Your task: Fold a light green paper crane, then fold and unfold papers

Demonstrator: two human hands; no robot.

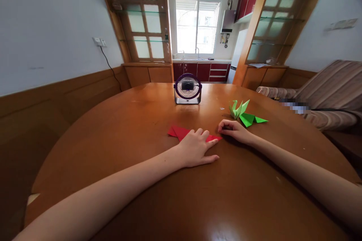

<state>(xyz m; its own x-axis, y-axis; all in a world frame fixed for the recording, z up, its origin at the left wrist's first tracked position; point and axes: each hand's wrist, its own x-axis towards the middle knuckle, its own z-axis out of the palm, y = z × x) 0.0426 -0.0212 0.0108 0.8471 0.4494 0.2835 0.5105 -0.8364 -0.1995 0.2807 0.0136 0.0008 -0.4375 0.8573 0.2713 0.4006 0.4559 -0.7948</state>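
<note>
Red paper under left hand, right hand at its tip

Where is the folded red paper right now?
In the head view, the folded red paper lies flat mid-table, under the left hand, nearer than the small purple desk fan.

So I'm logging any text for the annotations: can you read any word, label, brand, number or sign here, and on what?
None can be read.
Red paper under the left hand: plain.
Green paper figure beyond the right hand: plain.
Fan: no visible brand.
Wall plate: too blurred.
</note>
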